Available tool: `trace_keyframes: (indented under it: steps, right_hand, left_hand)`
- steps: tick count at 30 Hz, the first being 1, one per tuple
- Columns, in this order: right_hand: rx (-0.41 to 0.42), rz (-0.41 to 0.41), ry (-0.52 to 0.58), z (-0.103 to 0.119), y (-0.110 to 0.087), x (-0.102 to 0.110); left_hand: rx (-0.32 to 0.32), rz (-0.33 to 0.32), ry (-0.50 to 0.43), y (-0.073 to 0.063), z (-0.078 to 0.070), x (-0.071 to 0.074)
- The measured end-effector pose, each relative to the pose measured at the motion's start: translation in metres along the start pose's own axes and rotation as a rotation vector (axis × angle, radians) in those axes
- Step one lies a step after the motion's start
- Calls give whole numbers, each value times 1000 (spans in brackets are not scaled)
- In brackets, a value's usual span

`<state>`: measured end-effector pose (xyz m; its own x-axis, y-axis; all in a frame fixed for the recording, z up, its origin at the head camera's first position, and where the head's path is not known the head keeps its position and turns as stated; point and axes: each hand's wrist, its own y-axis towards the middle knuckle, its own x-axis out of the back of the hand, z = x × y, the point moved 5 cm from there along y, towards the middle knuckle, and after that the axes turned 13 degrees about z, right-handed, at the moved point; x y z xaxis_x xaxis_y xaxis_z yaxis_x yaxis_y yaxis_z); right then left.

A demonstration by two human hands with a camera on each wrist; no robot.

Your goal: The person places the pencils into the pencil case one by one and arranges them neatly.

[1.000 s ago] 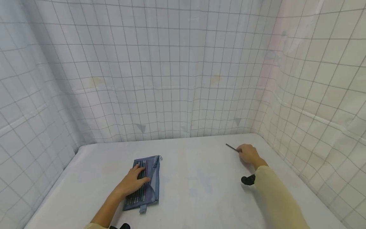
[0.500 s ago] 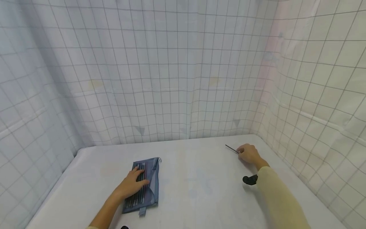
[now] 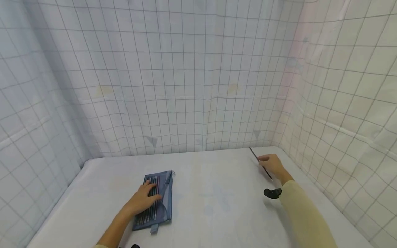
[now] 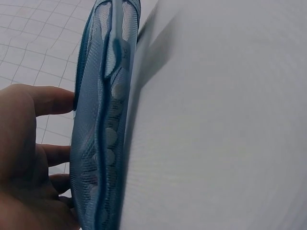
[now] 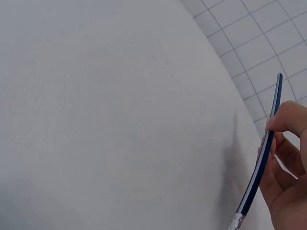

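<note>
A blue mesh zip pencil case (image 3: 165, 205) lies flat on the white table at the left, with several pencils showing through its mesh. My left hand (image 3: 142, 199) rests on top of it, fingers spread and thumb toward the zip side. From the left wrist view, the fingertips touch the face of the case (image 4: 91, 129), and round pencil ends show along its edge. Over at the far right, my right hand (image 3: 273, 165) pinches a pencil (image 3: 254, 154) between thumb and fingers. In the right wrist view the pencil (image 5: 261, 165) is dark blue with a pale stripe and a silvery band at its lower end.
A white cloth covers the table (image 3: 211, 193). Grid-patterned curtains (image 3: 192, 86) hang at the back and both sides. A black wrist-worn piece (image 3: 272, 193) sticks out below the right hand, by the pale yellow sleeve (image 3: 304, 213).
The right hand has lifted and turned the pencil, so more of it shows, now slanting from far left to near right. The left hand stays on the pencil case.
</note>
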<state>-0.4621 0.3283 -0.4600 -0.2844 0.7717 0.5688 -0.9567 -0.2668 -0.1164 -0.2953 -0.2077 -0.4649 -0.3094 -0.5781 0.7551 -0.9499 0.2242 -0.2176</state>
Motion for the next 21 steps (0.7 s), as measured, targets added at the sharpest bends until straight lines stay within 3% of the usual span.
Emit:
trace_keyframes:
  steps: [7,21]
  right_hand:
    - [-25,13,267,2,-1,-7]
    - [0,5,554,12,12,-36]
  left_hand:
    - [2,-2,2,1,0,1]
    - [-1,2,3,-1,-1,1]
